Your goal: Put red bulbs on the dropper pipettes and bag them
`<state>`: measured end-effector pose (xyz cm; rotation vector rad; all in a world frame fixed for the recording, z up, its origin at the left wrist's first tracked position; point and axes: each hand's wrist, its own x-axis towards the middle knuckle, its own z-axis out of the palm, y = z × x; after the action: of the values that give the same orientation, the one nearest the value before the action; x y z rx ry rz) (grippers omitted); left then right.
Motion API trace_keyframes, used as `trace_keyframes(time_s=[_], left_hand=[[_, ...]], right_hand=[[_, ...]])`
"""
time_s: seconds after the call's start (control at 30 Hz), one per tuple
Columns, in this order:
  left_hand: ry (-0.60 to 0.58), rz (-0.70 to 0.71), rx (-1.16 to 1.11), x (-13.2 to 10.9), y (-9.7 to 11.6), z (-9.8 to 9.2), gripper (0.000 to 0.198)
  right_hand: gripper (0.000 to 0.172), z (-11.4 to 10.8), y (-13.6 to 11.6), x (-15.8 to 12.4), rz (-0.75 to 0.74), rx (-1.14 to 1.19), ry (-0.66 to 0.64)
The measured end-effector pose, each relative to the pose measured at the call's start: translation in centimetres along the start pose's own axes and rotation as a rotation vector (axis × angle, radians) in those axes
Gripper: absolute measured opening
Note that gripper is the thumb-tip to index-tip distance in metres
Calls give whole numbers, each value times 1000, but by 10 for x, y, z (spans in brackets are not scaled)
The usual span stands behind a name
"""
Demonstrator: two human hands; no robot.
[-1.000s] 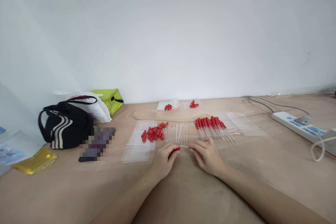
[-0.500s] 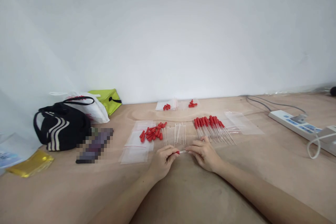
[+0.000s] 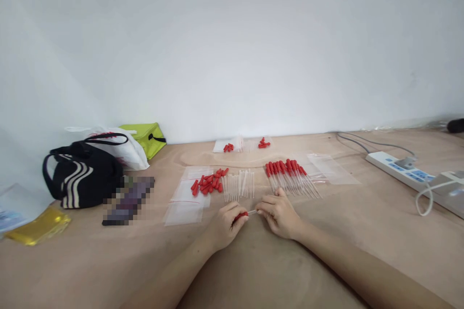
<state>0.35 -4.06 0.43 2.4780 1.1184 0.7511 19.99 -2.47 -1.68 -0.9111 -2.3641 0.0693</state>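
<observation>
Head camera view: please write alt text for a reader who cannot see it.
Two bare hands meet over a wooden table: the left hand pinches a red bulb, the right hand a thin clear tube. Behind them lie loose red bulbs, bare tubes and red-capped droppers; a black bag sits left.

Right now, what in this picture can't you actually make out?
Head view:
- Dark object beside the striped bag: pixelated over, unidentifiable.
- Red cap and clear tube: mostly hidden inside the left hand and right hand; whether they are joined is unclear.
- Power strip: cut off by the right edge.
- Far bags: contents too small to count.
</observation>
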Motion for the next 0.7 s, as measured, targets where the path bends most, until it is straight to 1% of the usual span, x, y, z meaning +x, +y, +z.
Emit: trace_keyframes(time_s=[0.2,0.33,0.6,0.67,0.7], left_hand=[[-19,39,23,-3,-1,1,17],[-29,35,28,-3,-3,2,18],[116,-75,-4,-2,-9,7,16],[179,-131,0,-2,-10,8,27],[210,-161,4,-2,-11,8,35]], right_hand=[[23,5,-8,0,30,34,-21],[24,5,-9,2,26,23,-46],[19,-6,-9,7,-12,-186,-18],[20,-9,-4,7,48,-224,16],[20,-10,1,7,114,-242,52]])
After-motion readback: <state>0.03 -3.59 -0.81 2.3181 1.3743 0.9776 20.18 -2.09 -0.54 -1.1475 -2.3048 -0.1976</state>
